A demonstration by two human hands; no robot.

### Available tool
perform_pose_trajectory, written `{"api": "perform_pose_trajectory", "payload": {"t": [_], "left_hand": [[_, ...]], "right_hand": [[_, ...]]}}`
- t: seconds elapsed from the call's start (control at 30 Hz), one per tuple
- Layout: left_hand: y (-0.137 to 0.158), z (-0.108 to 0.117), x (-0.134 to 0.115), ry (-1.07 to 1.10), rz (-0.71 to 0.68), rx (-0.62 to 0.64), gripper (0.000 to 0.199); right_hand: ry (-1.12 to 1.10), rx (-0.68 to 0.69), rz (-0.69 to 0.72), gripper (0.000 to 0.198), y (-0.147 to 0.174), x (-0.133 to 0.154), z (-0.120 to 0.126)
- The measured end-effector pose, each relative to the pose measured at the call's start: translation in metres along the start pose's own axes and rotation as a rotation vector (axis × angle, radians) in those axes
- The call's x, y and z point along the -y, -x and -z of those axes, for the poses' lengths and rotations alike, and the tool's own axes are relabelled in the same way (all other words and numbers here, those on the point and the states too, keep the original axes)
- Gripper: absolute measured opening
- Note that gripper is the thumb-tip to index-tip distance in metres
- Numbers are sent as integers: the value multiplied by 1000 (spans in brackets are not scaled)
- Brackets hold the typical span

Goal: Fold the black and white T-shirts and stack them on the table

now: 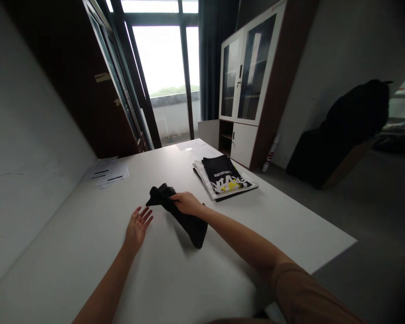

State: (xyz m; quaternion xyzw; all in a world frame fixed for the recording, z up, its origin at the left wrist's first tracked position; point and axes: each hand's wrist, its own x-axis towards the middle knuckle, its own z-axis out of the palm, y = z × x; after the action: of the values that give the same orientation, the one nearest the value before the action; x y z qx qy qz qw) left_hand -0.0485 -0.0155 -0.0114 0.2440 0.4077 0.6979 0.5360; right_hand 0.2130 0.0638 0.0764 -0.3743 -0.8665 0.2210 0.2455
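A crumpled piece of black cloth (192, 227) is held just above the white table (256, 229). My right hand (186, 203) grips it near its middle, so one end bunches up at the far left and the other hangs toward me. Just left of the cloth, my left hand (139, 227) is open with fingers spread and palm turned toward it, holding nothing. What kind of garment the cloth is, I cannot tell. Beyond my right hand lies a stack of folded clothes (222, 173), black and white, the top one black with white and yellow print.
Papers with dark strips (111, 173) lie at the table's left, by the wall. A pale sheet (191, 146) rests at the far end. A white cabinet with glass doors (246, 76) stands behind, its lower left door open. A dark covered shape (344, 130) is at right.
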Motion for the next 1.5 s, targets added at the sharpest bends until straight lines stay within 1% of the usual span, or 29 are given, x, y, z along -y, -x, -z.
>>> {"api": "perform_pose_trajectory", "payload": {"t": [0.17,0.3,0.43,0.5,0.53,0.6,0.63,0.7,0.77,0.83,0.93,1.0,1.07,1.17,1.27,1.4,1.5], "left_hand": [[1,0,2,-67,-24,38,32],[2,-3,3,-99,-36,52,36],[4,-6,3,-131,-43,43,40],[5,-6,2,-134,-45,48,41],[5,-6,3,-134,-45,52,42],[5,-5,3,-137,-45,54,42],[4,-5,3,-141,-45,53,42],[4,-5,3,-152,-46,50,42],[5,-5,3,-167,-51,45,42],[6,-6,3,-183,-53,43,43],[7,-7,3,-204,-48,57,47],[7,-6,4,-213,-46,68,49],[6,-5,4,-220,-51,71,50],[6,-5,4,-233,-58,66,50],[7,-5,4,-242,-58,58,49],[6,-4,4,-255,-62,60,50],[4,-3,5,-267,-66,62,52]], "right_hand": [[96,-173,-130,43,-7,-32,63],[231,-328,-269,44,-15,-66,127],[351,-447,-392,45,-32,-99,189],[391,-507,-421,46,-40,-116,210],[407,-527,-431,46,-44,-125,216],[417,-518,-450,46,-48,-145,219],[405,-475,-463,45,-48,-157,216],[358,-337,-510,44,-43,-180,207],[312,-234,-590,45,-33,-202,195],[298,-225,-659,44,-22,-221,185],[296,-269,-701,43,-13,-240,178],[256,-297,-719,44,-12,-248,179],[162,-310,-735,45,-14,-254,182],[29,-295,-757,43,-13,-259,189],[-28,-266,-792,40,-6,-264,196],[75,-264,-906,29,12,-273,201],[205,-293,-973,28,23,-273,197]]}}
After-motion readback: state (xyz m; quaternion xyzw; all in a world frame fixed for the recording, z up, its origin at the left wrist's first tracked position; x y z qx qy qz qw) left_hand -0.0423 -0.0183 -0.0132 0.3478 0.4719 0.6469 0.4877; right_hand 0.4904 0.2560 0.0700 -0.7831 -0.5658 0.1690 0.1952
